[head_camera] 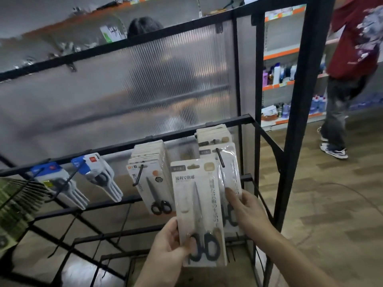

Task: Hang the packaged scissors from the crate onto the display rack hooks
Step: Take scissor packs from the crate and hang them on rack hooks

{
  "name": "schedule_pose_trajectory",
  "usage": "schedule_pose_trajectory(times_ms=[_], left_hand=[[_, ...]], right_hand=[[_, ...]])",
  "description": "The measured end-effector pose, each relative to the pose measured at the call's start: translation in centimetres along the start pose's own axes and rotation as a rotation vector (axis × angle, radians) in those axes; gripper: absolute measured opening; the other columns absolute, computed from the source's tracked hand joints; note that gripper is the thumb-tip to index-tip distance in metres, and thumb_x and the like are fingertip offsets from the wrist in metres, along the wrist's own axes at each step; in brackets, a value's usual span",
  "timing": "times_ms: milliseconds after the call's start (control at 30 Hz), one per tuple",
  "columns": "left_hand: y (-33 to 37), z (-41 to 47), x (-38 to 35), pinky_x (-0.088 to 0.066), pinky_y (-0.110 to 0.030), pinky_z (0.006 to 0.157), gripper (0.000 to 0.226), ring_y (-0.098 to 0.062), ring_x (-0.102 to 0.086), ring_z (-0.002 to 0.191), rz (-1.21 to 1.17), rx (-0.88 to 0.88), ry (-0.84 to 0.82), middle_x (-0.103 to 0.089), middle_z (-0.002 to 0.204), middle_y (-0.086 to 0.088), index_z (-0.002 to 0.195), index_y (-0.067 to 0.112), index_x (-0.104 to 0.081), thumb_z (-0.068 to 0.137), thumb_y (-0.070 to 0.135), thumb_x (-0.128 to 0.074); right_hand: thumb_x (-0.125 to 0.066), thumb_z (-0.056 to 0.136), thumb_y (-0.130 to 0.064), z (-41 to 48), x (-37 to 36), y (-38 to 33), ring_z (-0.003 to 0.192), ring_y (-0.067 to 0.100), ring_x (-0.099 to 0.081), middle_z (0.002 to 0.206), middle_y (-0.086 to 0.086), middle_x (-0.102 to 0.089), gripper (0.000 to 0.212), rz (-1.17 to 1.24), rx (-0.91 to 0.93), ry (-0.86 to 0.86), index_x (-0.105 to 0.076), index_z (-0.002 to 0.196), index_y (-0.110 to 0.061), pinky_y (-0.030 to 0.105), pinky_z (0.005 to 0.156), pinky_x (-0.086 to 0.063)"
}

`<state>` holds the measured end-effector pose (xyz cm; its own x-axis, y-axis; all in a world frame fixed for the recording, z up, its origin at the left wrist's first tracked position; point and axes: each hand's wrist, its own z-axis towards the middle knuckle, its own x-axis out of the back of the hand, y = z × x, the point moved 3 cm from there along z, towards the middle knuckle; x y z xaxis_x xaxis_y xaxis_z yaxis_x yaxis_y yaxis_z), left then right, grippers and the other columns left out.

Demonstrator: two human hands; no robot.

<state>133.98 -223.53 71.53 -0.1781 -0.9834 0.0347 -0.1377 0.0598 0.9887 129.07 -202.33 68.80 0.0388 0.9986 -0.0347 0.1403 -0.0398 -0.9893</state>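
One packaged scissors [196, 204] in hand, cream card, black handles, not yet hung. Its hang slot sits just left of the tip of the right-end hook [219, 159] and apart from it.

Left hand [169, 243]: grips the card's lower left corner, thumb curled over the front by the handles, fingers behind.
Right hand [247, 207]: pinches the front hanging pack [231, 172] on that same hook, thumb on its face and other fingers curled at its right edge, apparently to steady the stack.

Progress, as judged: well along. Display rack [228, 124], top rail, hooks bearing scissors: four.
- Right-end hook: one thick stack of cream packs, too overlapped to count.
- Middle hook [138, 176]: one thick stack of cream packs, likewise uncounted.
- Two left hooks: blue-and-white packs [99, 175], a few on each; whether they belong to this task cannot be told.

Green cards [14, 204], far left: one fanned bundle, contents unclear.
Bare prongs [62, 235], lower rails: several, none carrying stock.

Remaining: thread the held pack onto a hook. Crate: not in view, so the count of packs left cannot be told.

Person in a red top [352, 48]: one, well apart at right.
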Motion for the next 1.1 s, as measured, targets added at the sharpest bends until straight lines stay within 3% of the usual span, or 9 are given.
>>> schedule_pose_trajectory(times_ms=[267, 333, 400, 567, 667, 767, 900, 1000, 1100], left_hand=[[-0.9, -0.8, -1.9, -0.053, -0.02, 0.082, 0.041, -0.015, -0.073, 0.104, 0.025, 0.036, -0.066, -0.077, 0.111, -0.009, 0.121, 0.015, -0.067, 0.084, -0.002, -0.072], [-1.0, -0.7, -2.3, -0.053, -0.019, 0.082, 0.041, -0.012, -0.072, 0.104, 0.039, 0.059, -0.095, -0.078, 0.111, -0.006, 0.124, 0.015, -0.066, 0.091, -0.01, -0.066], [-0.9, -0.5, -2.7, -0.052, -0.018, 0.08, 0.04, -0.011, -0.072, 0.1, 0.051, 0.061, -0.089, -0.078, 0.11, -0.007, 0.123, 0.016, -0.066, 0.093, -0.01, -0.064], [-0.9, 0.4, -3.9, -0.053, -0.023, 0.084, 0.035, -0.015, -0.072, 0.103, 0.082, 0.02, -0.035, -0.078, 0.11, -0.006, 0.115, 0.023, -0.07, 0.085, 0.005, -0.068], [-1.0, 0.9, -5.0, -0.054, -0.02, 0.081, 0.032, -0.009, -0.073, 0.098, 0.065, 0.024, -0.018, -0.079, 0.102, 0.001, 0.114, 0.017, -0.067, 0.088, -0.003, -0.066], [-1.2, 1.2, -5.9, -0.055, -0.02, 0.083, 0.032, -0.008, -0.073, 0.098, 0.071, 0.038, -0.016, -0.079, 0.102, 0.004, 0.118, 0.012, -0.063, 0.092, -0.007, -0.064], [-1.4, 2.3, -6.3, -0.056, -0.026, 0.085, 0.033, -0.013, -0.073, 0.102, 0.085, 0.041, 0.05, -0.078, 0.105, 0.001, 0.118, 0.018, -0.065, 0.095, -0.005, -0.065], [-0.5, 4.0, -6.5, -0.058, -0.031, 0.09, 0.024, -0.012, -0.073, 0.103, 0.156, 0.018, 0.104, -0.078, 0.104, 0.008, 0.116, 0.023, -0.064, 0.099, 0.006, -0.065], [0.5, 6.3, -6.2, -0.059, -0.04, 0.093, 0.016, -0.011, -0.073, 0.099, 0.253, 0.014, 0.172, -0.078, 0.102, 0.005, 0.113, 0.023, -0.064, 0.098, 0.021, -0.069]], right_hand=[[-0.062, 0.101, -0.04, 6.1, 0.5, -0.1, 0.071, 0.024, -0.07, 0.077, 0.006, -0.073, 0.025, -0.111, -0.047, 0.074, -0.065, 0.093, -0.016, 0.048, 0.076, -0.059], [-0.067, 0.099, -0.032, 6.5, 0.7, -0.2, 0.08, 0.022, -0.076, 0.082, 0.003, -0.078, 0.016, -0.088, -0.046, 0.056, -0.07, 0.105, -0.017, 0.041, 0.071, -0.064], [-0.07, 0.098, -0.026, 6.5, 1.0, -0.3, 0.079, 0.011, -0.075, 0.087, -0.003, -0.079, 0.024, -0.064, -0.04, 0.046, -0.067, 0.119, -0.015, 0.024, 0.061, -0.059], [-0.071, 0.095, -0.034, 5.1, 2.6, -0.5, 0.088, 0.003, -0.063, 0.104, -0.01, -0.063, 0.044, -0.238, 0.016, 0.128, -0.05, 0.13, -0.018, 0.021, 0.065, -0.052], [-0.067, 0.09, -0.057, 3.7, 3.8, -0.2, 0.106, 0.018, -0.067, 0.124, 0.0, -0.064, 0.062, -0.282, 0.035, 0.157, -0.045, 0.139, -0.024, 0.046, 0.085, -0.06], [-0.054, 0.087, -0.074, 2.3, 4.9, -0.5, 0.14, 0.019, -0.046, 0.156, -0.006, -0.045, 0.09, -0.309, 0.086, 0.133, -0.027, 0.159, -0.028, 0.05, 0.11, -0.047], [-0.05, 0.092, -0.063, 1.0, 5.7, -0.4, 0.145, 0.016, -0.04, 0.158, 0.0, -0.042, 0.085, -0.278, 0.127, 0.127, -0.025, 0.161, -0.022, 0.035, 0.115, -0.036], [-0.047, 0.082, -0.07, 0.0, 6.0, -0.7, 0.142, 0.012, -0.044, 0.153, -0.003, -0.048, 0.091, -0.271, 0.134, 0.134, -0.032, 0.158, -0.023, 0.034, 0.116, -0.037], [-0.051, 0.092, -0.062, -0.7, 6.0, -0.5, 0.136, 0.008, -0.047, 0.147, -0.006, -0.053, 0.077, -0.301, 0.14, 0.139, -0.036, 0.157, -0.023, 0.031, 0.113, -0.039]])
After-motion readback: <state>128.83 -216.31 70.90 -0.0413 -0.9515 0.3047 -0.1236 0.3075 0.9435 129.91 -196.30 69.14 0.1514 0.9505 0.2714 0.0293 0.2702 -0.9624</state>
